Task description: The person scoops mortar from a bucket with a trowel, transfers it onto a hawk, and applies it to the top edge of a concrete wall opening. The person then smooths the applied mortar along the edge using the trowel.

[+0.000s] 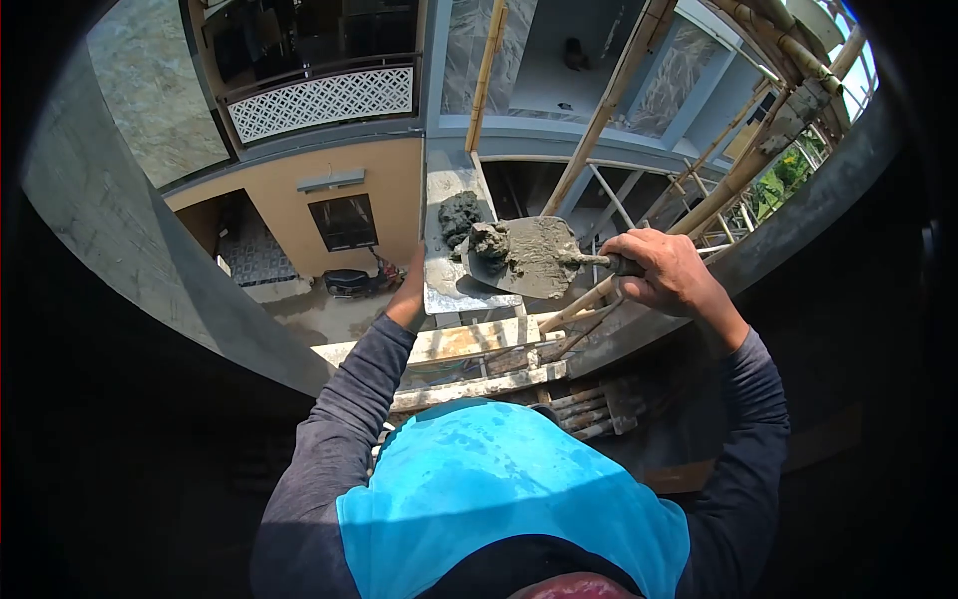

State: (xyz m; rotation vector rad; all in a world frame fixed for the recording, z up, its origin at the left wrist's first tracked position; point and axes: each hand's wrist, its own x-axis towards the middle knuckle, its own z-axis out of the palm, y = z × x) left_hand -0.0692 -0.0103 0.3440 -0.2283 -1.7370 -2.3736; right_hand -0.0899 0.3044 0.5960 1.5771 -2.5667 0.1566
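Note:
My right hand (667, 272) is closed around the dark handle of a trowel (544, 250). Its broad blade is coated in grey mortar, with a wet lump of mortar (489, 244) near the far end. Beneath that end is a pale, flat mortar board (454, 285), bearing another dark heap of mortar (459, 214). At the board's left edge, my left hand (413, 275) reaches behind and under it, seeming to hold it from below. The board covers those fingers.
Bamboo poles (609, 110) stand ahead and to the right. Mortar-stained planks (469, 341) cross below me. Curved grey walls (130, 240) flank both sides. Far below, a motorcycle (349, 284) is parked by a building with a white lattice balcony (319, 104).

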